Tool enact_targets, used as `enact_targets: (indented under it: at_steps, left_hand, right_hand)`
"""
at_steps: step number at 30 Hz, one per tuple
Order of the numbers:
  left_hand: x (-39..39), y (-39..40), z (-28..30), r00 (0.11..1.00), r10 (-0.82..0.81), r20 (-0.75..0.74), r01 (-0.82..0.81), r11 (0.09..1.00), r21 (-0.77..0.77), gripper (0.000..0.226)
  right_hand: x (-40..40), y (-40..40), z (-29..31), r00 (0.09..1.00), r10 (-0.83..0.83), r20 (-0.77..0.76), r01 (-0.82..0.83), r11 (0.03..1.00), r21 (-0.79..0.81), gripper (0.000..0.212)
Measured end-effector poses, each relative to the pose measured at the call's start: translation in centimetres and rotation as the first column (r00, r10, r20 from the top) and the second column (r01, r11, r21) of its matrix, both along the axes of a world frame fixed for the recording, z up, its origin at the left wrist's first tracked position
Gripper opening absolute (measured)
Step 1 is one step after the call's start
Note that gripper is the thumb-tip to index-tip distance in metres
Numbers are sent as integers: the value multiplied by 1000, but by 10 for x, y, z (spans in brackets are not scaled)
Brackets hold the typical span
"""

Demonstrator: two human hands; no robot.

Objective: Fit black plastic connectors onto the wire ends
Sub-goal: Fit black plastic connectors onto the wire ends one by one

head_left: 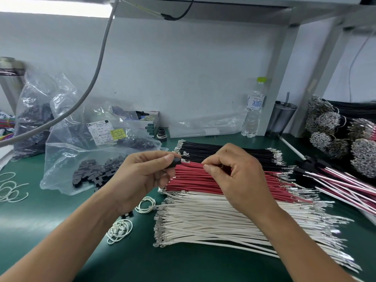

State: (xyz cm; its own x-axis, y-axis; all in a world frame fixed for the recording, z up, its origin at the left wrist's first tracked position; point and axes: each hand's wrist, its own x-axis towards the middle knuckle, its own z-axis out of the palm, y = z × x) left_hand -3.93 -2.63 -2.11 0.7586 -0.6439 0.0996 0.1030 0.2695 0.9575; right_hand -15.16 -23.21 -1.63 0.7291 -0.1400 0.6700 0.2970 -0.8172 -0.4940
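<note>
Nearest to us lay our forearms, reaching out over the green surface (pixel 61 200). At far left sat loose white loops (pixel 12 188) and clear bags, one spilling black plastic connectors (pixel 95 174) onto the mat. Our left hand (pixel 140 176) held one black connector (pixel 174 162), its fingers (pixel 168 159) curled and clamped on the housing. Just right of it, our right hand (pixel 238 176) pinched what looked like a black wire between thumb and forefinger, those fingers (pixel 209 167) closed on it, the crimped metal terminal (pixel 185 160) pointing at the connector's mouth. Below the hands the stock lay in rows: black wires (pixel 223 149) farthest, red wires (pixel 193 180) in the middle, white wires (pixel 203 220) nearest. At far right lay finished assemblies (pixel 335 180) and bundled wire heads (pixel 364 151).

We judged the step as insertion: terminal almost at the housing, not yet seated. The next move would call for lining the terminal with its cavity and pushing until it locked.
</note>
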Motion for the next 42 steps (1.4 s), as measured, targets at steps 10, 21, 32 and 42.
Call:
enact_targets:
  at_steps: [10,21,32,42]
  left_hand:
    - [1,-2,-1,999,-41,-34,40,999,-16,26]
    - [-1,0,1,997,-40,-59,39,999,-24,23]
    - [-2,-1,2,997,-32,-71,30,999,-25,24]
    - [-2,1,3,998,-21,-55,23,999,28,28]
  right_hand:
    - [-1,1,1,999,-46,29,48,997,-64,7]
    - [-2,0,1,995,-30,92,33,999,-36,4]
    - [-4,2,3,987,-57,150,88,974,-209,3]
    - [-4,1,3,970,-28,240,118,923,-368,7]
